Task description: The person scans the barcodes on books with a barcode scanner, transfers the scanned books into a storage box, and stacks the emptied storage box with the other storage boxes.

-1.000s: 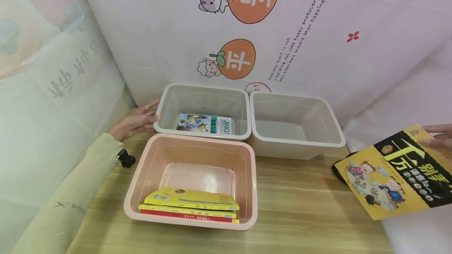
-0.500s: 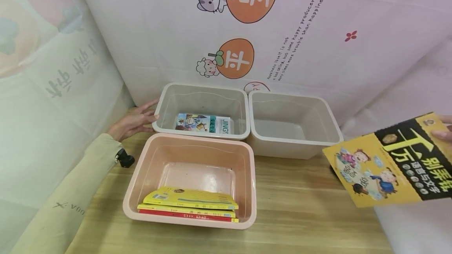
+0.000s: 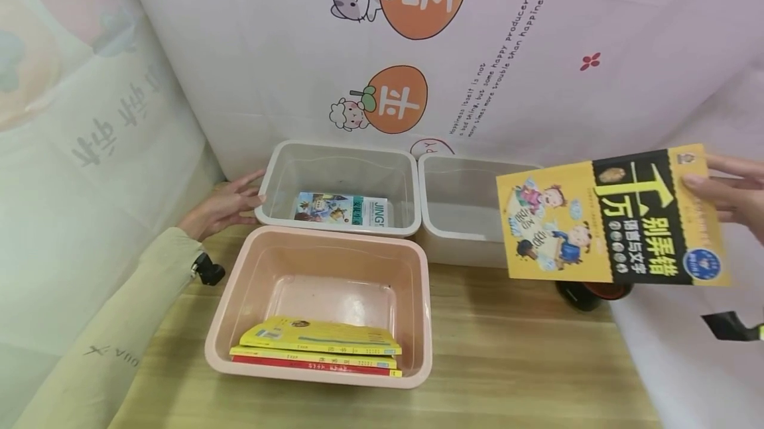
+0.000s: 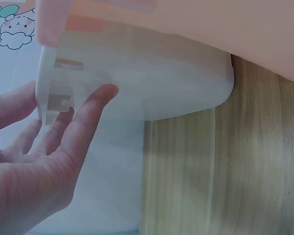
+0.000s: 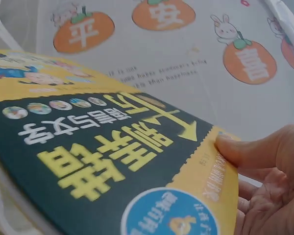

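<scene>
My right hand (image 3: 737, 193) pinches a yellow and black children's book (image 3: 597, 223) by its right end, thumb on the front cover and fingers behind. The book is held up over the right part of the table, its left end overlapping the right grey bin (image 3: 465, 250) in the head view. At the far left, my left hand (image 3: 217, 209) reaches to the side of the left grey bin (image 3: 341, 148). In the left wrist view its thumb is at the rim and a fairly straight finger (image 4: 108, 91) touches the outer wall. A pale blue-covered book (image 3: 340, 209) lies inside that bin.
In front stands a pink bin (image 3: 334, 296) with yellow books (image 3: 322, 333) and a red one (image 3: 310, 364) stacked against its near wall. A dark round object (image 3: 577, 295) sits partly hidden below the held book. Printed cloth (image 3: 268, 51) walls the table's back and sides.
My right hand has brought the book from the far right leftward and up, turning it nearly level and closer to the right grey bin. The left hand stays at the left grey bin.
</scene>
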The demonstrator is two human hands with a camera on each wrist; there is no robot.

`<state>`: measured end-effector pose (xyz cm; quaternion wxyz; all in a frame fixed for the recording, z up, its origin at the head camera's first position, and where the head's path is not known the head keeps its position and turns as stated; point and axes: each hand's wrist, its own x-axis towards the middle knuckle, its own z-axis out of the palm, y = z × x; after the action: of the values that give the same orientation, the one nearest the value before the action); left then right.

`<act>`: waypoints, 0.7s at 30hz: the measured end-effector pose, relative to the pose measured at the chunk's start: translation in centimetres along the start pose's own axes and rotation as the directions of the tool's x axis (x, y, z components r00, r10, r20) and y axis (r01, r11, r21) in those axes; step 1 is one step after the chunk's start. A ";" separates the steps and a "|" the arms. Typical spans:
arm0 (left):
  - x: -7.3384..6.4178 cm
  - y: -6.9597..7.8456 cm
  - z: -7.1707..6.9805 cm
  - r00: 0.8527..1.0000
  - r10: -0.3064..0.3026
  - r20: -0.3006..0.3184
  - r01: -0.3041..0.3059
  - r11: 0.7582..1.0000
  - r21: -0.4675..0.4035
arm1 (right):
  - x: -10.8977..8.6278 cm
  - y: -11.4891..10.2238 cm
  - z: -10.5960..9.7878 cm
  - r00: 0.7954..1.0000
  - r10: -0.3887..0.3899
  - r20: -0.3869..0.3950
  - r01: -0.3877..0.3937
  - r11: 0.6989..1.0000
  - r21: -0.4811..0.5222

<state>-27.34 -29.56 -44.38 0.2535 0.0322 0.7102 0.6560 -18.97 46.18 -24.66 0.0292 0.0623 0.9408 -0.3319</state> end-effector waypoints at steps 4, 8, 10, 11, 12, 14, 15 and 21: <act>0.0 0.0 0.0 1.000 -0.003 -0.004 0.003 1.000 0.000 | 0.2 -2.3 2.0 0.999 0.002 0.037 -0.007 0.988 0.153; 0.0 0.0 0.0 1.000 -0.005 -0.006 0.005 1.000 0.002 | 1.1 -3.8 3.2 0.991 0.024 0.132 -0.063 0.952 0.301; -0.1 0.0 0.0 1.000 -0.003 -0.006 0.003 1.000 -0.002 | 1.4 -4.5 4.0 0.985 0.011 0.171 -0.083 0.903 0.421; -0.1 0.0 0.0 1.000 -0.001 -0.006 0.001 1.000 -0.002 | 1.5 -5.0 4.5 0.983 0.001 0.184 -0.086 0.886 0.455; -0.1 0.1 0.1 1.000 0.001 -0.004 -0.001 1.000 -0.007 | 1.6 -5.4 4.9 0.981 -0.008 0.193 -0.094 0.853 0.514; 0.0 0.1 0.1 1.000 0.004 0.001 -0.004 1.000 -0.010 | 1.9 -6.1 5.9 0.978 -0.017 0.210 -0.117 0.785 0.608; 0.0 0.1 0.1 1.000 0.003 -0.001 -0.003 1.000 -0.013 | 2.0 -6.5 6.5 0.977 -0.016 0.213 -0.126 0.764 0.633; 0.1 0.1 0.2 1.000 0.002 -0.001 -0.002 1.000 -0.007 | 3.0 -9.1 9.7 0.971 -0.004 0.240 -0.175 0.671 0.720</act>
<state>-27.40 -29.33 -44.36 0.2527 0.0315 0.7081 0.6586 -23.09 33.37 -26.92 0.1216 0.0757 0.7138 -0.6856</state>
